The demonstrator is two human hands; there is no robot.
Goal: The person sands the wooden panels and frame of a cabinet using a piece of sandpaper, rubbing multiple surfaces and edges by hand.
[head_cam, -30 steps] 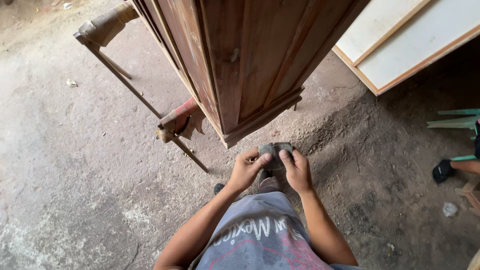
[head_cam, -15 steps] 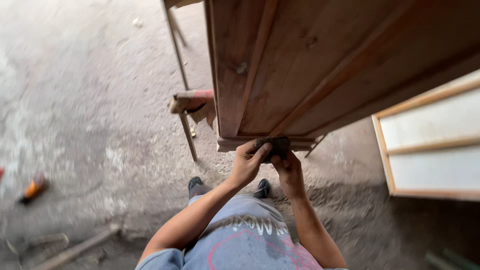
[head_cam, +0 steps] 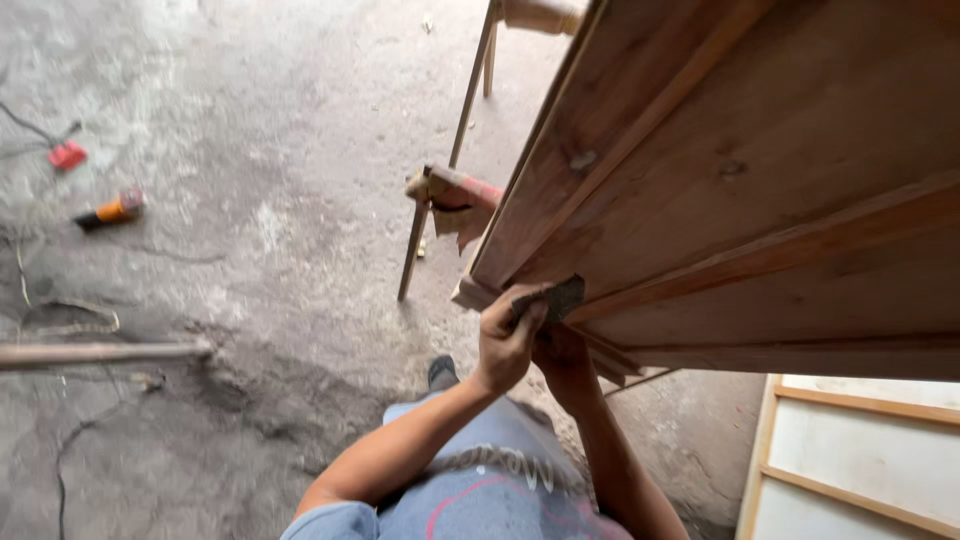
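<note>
At lower corner of wooden door panel (head_cam: 760,180): sandpaper piece (head_cam: 556,297) pressed on edge. Left hand (head_cam: 507,340) fingers clamped on it; right hand (head_cam: 562,357) beneath, fingers hidden, grip unclear. Best: flat pressure, strokes along grain.

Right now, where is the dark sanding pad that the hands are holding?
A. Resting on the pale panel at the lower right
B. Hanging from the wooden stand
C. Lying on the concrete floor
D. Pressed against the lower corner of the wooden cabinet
D: the sanding pad sits under the left hand against the lower corner of the wooden cabinet, with the right hand just beneath it.
</note>
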